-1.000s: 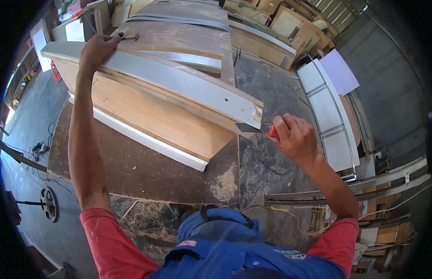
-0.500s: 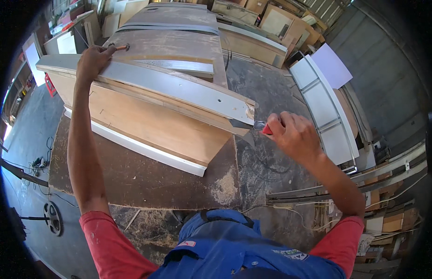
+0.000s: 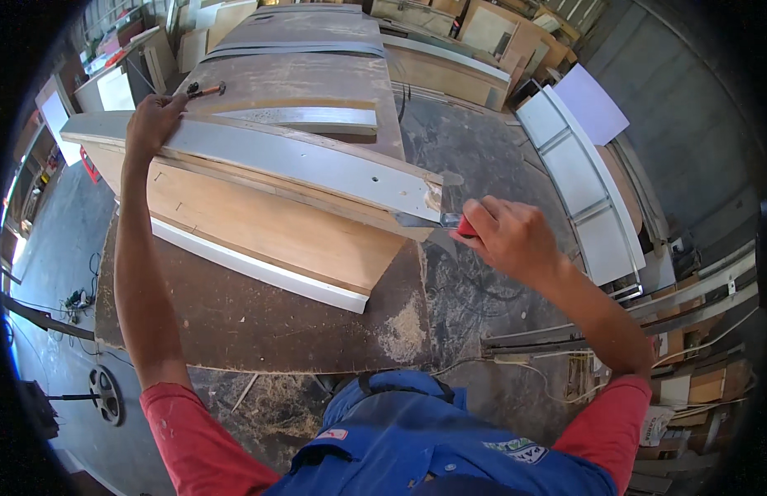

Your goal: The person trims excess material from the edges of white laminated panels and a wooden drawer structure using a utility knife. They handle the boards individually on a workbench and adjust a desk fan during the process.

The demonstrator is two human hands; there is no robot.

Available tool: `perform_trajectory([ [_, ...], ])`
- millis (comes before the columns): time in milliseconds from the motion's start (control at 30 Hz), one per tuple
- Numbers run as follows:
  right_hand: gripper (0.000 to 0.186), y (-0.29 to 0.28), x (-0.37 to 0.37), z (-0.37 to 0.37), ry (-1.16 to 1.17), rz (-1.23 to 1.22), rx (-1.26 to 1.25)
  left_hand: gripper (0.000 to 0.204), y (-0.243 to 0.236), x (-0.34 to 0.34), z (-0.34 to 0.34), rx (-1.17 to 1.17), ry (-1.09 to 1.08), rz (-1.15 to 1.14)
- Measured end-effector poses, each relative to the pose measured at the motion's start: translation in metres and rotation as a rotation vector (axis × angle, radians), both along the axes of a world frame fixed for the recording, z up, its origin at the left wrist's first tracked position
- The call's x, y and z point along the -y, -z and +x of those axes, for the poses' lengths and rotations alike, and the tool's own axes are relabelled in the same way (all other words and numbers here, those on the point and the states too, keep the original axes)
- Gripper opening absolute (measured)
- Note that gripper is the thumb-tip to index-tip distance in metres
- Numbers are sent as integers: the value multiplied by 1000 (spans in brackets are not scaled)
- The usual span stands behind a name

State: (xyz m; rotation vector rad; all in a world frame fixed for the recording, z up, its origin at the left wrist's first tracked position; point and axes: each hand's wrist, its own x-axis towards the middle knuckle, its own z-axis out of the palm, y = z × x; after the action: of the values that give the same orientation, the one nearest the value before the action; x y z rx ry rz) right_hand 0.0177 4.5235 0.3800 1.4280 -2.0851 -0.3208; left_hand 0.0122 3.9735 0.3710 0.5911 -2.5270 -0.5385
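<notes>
My left hand point(image 3: 154, 124) grips the upper edge of a long white-faced wooden board point(image 3: 284, 162), part of an assembly with a plain plywood panel point(image 3: 268, 240) and a lower white strip point(image 3: 259, 268). A small hammer-like tool point(image 3: 208, 88) is just beyond my left fingertips; I cannot tell if they touch it. My right hand point(image 3: 507, 231) holds a red-handled scraper point(image 3: 464, 225), its metal blade at the board's lower right end, beside a rough, chipped patch point(image 3: 433, 194). The assembly rests on a dusty brown workbench point(image 3: 317, 339).
Another white-edged piece point(image 3: 309, 120) and grey straps point(image 3: 292, 51) lie on the bench's far part. A framed white panel point(image 3: 578, 182) stands right. Metal rails point(image 3: 706, 298) and offcuts point(image 3: 697, 384) are at lower right. A wheel point(image 3: 107, 397) and cables are on the left floor.
My right hand with the scraper has shifted slightly left along with the board's end in the picture, as the view moves. My left hand keeps its place on the board.
</notes>
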Motion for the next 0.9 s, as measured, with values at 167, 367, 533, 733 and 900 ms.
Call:
perform_trajectory([
  [167, 23, 1, 3, -33, -232, -143, 23, 52, 6, 1, 1, -55, -23, -8],
  [367, 19, -38, 5, -38, -292, 113, -253, 52, -2, -7, 5, -14, -44, 61],
  [533, 17, -75, 16, -23, -356, 234, -426, 51, 2, 0, 15, -38, -26, -8],
  [733, 22, -68, 1, -33, -431, 193, -41, 50, 6, -3, 21, -91, -2, -64],
  [900, 29, -29, 6, -43, -247, -481, 442, 44, 7, 5, 23, -92, 15, -7],
])
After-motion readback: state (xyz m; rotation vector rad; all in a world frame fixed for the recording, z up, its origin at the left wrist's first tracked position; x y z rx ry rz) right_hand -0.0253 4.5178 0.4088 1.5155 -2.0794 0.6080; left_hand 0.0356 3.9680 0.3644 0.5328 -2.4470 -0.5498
